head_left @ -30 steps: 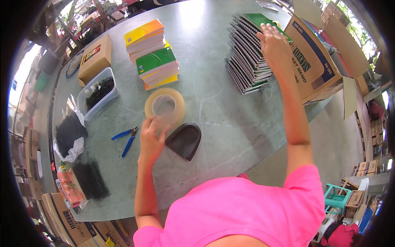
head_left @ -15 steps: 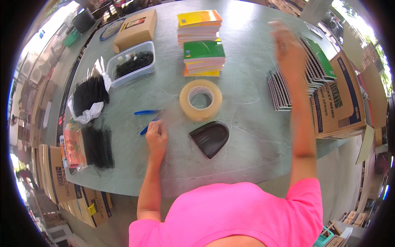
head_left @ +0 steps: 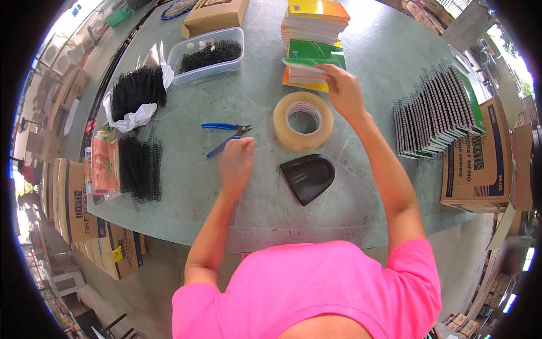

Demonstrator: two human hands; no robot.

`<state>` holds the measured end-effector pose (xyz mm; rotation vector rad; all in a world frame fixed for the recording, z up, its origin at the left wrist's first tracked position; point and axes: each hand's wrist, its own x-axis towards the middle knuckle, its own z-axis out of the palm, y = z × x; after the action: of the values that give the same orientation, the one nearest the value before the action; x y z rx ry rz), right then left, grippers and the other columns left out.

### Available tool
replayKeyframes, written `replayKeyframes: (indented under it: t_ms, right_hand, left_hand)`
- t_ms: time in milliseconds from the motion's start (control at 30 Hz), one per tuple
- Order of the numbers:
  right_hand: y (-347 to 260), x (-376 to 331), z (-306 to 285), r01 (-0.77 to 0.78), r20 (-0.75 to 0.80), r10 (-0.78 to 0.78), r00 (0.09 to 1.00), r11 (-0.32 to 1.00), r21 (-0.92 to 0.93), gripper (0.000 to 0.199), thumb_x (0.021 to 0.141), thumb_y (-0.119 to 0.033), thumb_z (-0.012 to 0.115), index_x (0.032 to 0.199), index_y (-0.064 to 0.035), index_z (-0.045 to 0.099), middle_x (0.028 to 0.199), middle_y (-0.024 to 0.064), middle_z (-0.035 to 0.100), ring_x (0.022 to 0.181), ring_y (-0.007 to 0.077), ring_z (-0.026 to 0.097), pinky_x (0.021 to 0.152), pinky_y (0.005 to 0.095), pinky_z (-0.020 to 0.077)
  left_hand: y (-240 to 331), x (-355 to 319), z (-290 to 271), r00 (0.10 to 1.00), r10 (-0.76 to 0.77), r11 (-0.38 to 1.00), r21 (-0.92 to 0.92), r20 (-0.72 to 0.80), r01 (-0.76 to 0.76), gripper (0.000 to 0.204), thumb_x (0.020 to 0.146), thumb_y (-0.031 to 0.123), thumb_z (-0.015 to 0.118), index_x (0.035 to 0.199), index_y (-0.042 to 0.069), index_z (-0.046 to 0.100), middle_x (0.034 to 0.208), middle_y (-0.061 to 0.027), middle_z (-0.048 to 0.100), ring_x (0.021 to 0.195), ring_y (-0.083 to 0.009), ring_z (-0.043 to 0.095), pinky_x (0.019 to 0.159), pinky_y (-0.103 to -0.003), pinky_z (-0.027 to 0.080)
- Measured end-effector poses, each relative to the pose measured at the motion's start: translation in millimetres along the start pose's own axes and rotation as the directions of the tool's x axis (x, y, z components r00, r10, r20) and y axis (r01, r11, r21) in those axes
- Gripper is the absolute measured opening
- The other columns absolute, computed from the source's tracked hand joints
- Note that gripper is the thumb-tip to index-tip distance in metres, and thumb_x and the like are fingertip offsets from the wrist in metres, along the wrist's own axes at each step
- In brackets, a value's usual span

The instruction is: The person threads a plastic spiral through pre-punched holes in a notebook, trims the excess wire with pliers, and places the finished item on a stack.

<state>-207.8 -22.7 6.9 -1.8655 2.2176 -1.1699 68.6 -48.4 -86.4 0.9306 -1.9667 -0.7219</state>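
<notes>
In my right hand (head_left: 345, 93) is a thin green-covered memo pad (head_left: 307, 66), pinched at its edge and tilted over the stack of green, yellow and white memo pads (head_left: 316, 24). My left hand (head_left: 237, 164) is closed and slightly blurred beside the blue-handled cutting pliers (head_left: 223, 126); whether its fingertips hold anything small I cannot make out. Between my arms lie a large roll of clear tape (head_left: 285, 127) and a dark, rounded plastic piece (head_left: 308, 178). Over on the right stand several spiral-bound memo pads (head_left: 432, 118) in a leaning row.
Black wire spirals fill a clear plastic tub (head_left: 208, 74) and a white bag (head_left: 132, 116); another bundle of spirals (head_left: 140, 169) lies at the left edge by an orange packet (head_left: 105, 166). A cardboard box (head_left: 477, 164) stands at the right edge, a closed carton (head_left: 212, 17) at the back.
My right hand has swung left from the spiral-bound row to the loose stack and now grips a memo pad. My left hand has shifted slightly at the pliers. The view has turned.
</notes>
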Motion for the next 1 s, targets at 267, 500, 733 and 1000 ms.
replayKeyframes:
  t_ms: [267, 500, 733, 1000]
  right_hand:
    - [-56, -75, 17, -0.112, 0.147, 0.397, 0.906, -0.11, 0.988, 0.029, 0.082, 0.001, 0.059, 0.11, 0.0008, 0.057, 0.09, 0.0056, 0.064, 0.086, 0.0129, 0.06, 0.073, 0.0259, 0.0476]
    - [-15, -74, -9, -0.366, 0.191, 0.373, 0.908, 0.482, 0.796, 0.024, 0.075, 0.001, 0.072, 0.097, -0.0003, 0.063, 0.088, 0.0028, 0.064, 0.076, 0.008, 0.057, 0.068, 0.0231, 0.0457]
    - [-14, -86, 10, -0.214, -0.098, 0.322, 0.942, 0.796, 0.566, 0.022, 0.073, -0.005, 0.074, 0.091, -0.0034, 0.063, 0.088, 0.002, 0.064, 0.08, 0.0125, 0.057, 0.074, 0.027, 0.0448]
    - [-64, -62, 12, 0.208, 0.029, -0.206, 0.978, 0.96, -0.189, 0.023, 0.075, -0.017, 0.066, 0.096, -0.0068, 0.064, 0.092, 0.0091, 0.065, 0.087, 0.0302, 0.061, 0.081, 0.0388, 0.0442]
  left_hand:
    - [85, 58, 37, 0.891, -0.199, 0.245, -0.86, 0.408, 0.448, 0.031, 0.08, 0.015, 0.072, 0.105, 0.0, 0.063, 0.101, -0.0025, 0.064, 0.088, -0.013, 0.058, 0.081, -0.027, 0.046]
    - [49, 67, 42, 0.948, 0.017, 0.92, -0.377, 0.317, 0.11, 0.028, 0.07, 0.016, 0.08, 0.092, 0.002, 0.068, 0.1, -0.0028, 0.063, 0.092, -0.0124, 0.057, 0.079, -0.027, 0.046]
    - [39, 60, 63, 0.954, -0.109, 0.862, -0.451, 0.279, 0.231, 0.027, 0.061, 0.016, 0.082, 0.086, 0.011, 0.072, 0.087, -0.0066, 0.064, 0.098, -0.0213, 0.054, 0.081, -0.034, 0.046]
    - [37, 54, 44, 0.964, 0.068, 0.975, -0.224, 0.259, -0.009, 0.035, 0.067, 0.018, 0.078, 0.098, 0.004, 0.067, 0.099, -0.0107, 0.063, 0.089, -0.0196, 0.059, 0.078, -0.031, 0.048]
